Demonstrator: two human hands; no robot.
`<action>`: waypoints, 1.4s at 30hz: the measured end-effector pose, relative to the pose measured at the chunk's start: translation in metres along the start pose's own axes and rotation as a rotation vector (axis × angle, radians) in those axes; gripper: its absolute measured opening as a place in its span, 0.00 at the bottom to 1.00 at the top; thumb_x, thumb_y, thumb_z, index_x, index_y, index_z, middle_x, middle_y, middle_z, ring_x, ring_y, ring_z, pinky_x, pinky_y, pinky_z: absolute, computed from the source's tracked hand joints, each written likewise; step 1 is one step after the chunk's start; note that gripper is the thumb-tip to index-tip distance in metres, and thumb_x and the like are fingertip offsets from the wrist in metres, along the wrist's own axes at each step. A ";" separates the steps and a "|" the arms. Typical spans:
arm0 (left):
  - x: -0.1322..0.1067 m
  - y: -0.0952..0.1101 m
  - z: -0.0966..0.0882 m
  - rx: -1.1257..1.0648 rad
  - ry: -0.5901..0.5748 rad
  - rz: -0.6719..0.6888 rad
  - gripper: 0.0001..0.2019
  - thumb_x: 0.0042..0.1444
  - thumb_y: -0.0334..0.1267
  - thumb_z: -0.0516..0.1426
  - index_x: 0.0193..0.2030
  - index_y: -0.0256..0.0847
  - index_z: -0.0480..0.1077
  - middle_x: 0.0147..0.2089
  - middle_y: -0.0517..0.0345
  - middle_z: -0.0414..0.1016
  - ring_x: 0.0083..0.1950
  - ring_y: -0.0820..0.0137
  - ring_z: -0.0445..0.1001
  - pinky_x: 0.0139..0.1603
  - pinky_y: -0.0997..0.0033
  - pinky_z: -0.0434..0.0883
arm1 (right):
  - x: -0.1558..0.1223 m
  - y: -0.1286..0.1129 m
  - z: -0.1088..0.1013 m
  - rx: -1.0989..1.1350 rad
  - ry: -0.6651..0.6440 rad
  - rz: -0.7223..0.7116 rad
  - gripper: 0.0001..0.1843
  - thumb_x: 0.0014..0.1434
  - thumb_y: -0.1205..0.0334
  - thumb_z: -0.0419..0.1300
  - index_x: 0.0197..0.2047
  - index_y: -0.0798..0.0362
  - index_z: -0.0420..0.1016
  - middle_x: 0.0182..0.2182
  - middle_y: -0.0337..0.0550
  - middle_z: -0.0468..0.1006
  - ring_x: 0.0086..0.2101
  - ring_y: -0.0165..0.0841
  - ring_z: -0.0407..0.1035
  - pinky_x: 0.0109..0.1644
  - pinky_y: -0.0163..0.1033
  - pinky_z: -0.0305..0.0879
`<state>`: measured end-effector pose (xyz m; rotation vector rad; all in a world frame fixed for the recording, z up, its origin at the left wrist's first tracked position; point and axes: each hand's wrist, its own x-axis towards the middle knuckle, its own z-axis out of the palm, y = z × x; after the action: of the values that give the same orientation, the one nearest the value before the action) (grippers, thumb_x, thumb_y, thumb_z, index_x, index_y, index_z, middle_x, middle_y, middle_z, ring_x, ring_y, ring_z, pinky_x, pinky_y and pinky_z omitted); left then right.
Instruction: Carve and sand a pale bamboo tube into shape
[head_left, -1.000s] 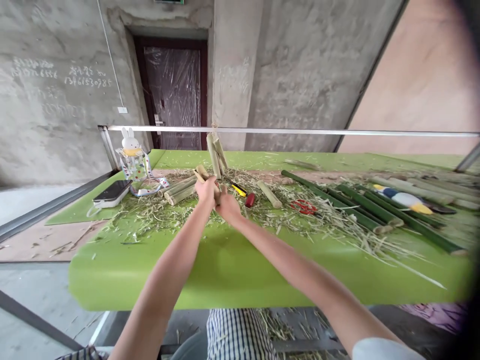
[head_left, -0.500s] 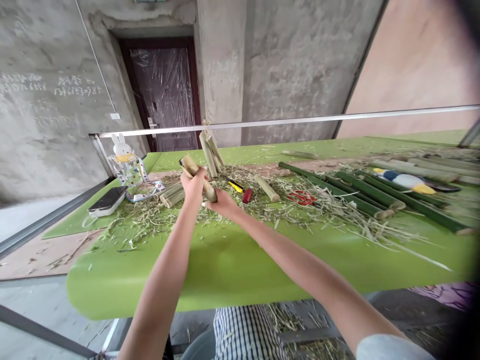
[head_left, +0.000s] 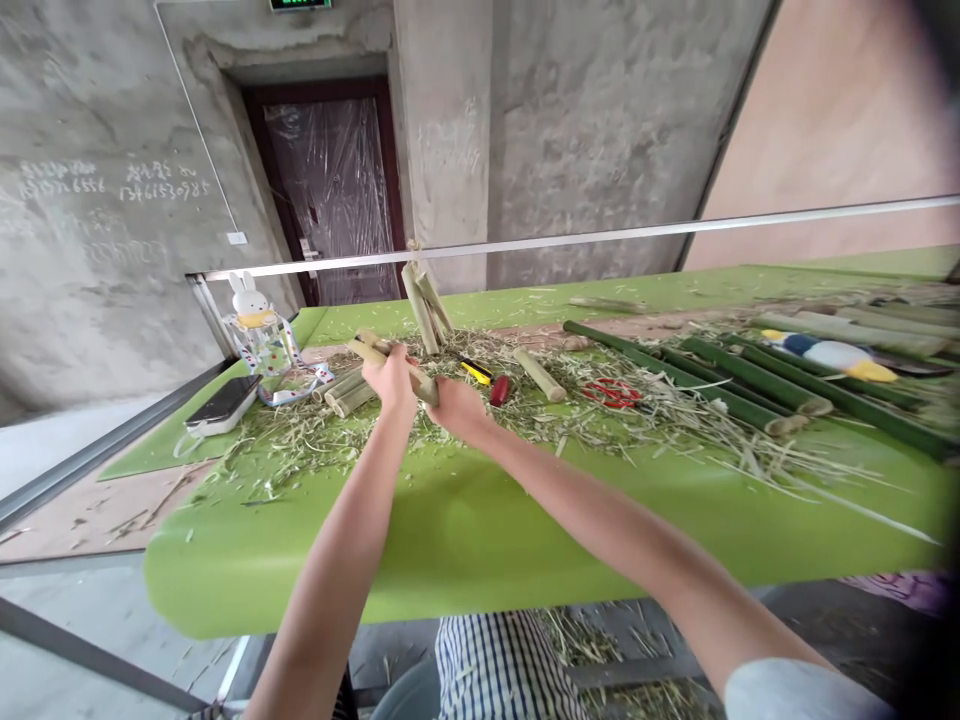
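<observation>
Apparently for steadiness, the left hand (head_left: 388, 385) grips closed around a bamboo piece (head_left: 424, 390), the right hand (head_left: 457, 410) narrowly clasping its lower end, both raised above shavings (head_left: 300, 445) on the worktop (head_left: 450, 540).

- red scissors (head_left: 612, 393) sitting in the shavings
- yellow box cutter (head_left: 475, 372), pretty sure
- phone on a white power bank (head_left: 223, 405)
- clear cup with a bunny on top (head_left: 259, 335)
- green table mat (head_left: 450, 530)
- brown door (head_left: 334, 190) wrapped in plastic
</observation>
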<state>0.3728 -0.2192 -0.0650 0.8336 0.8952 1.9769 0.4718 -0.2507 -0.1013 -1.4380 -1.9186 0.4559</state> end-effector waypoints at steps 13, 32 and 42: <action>0.004 0.020 -0.024 -0.306 -0.729 -0.371 0.12 0.33 0.25 0.54 0.22 0.40 0.52 0.16 0.69 0.46 0.15 0.82 0.52 0.22 0.77 0.58 | -0.004 0.007 -0.020 0.572 -0.738 -0.153 0.10 0.40 0.65 0.63 0.23 0.56 0.64 0.18 0.34 0.68 0.20 0.25 0.63 0.26 0.32 0.63; 0.005 0.012 -0.009 -0.243 -0.434 -0.292 0.12 0.39 0.33 0.62 0.30 0.38 0.64 0.24 0.61 0.66 0.27 0.75 0.69 0.33 0.72 0.69 | 0.006 0.013 -0.019 0.387 -0.411 -0.059 0.11 0.46 0.62 0.60 0.33 0.56 0.66 0.25 0.39 0.71 0.25 0.29 0.67 0.30 0.36 0.67; 0.017 0.006 -0.012 -0.365 -0.199 -0.353 0.07 0.45 0.34 0.61 0.29 0.38 0.65 0.26 0.59 0.69 0.28 0.74 0.72 0.32 0.74 0.72 | 0.007 0.018 -0.012 -0.176 -0.051 -0.059 0.12 0.49 0.62 0.59 0.38 0.56 0.67 0.34 0.47 0.73 0.31 0.33 0.69 0.29 0.35 0.66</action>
<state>0.3528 -0.2112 -0.0626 0.6005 0.5025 1.6457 0.4920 -0.2399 -0.1026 -1.4879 -2.0794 0.3056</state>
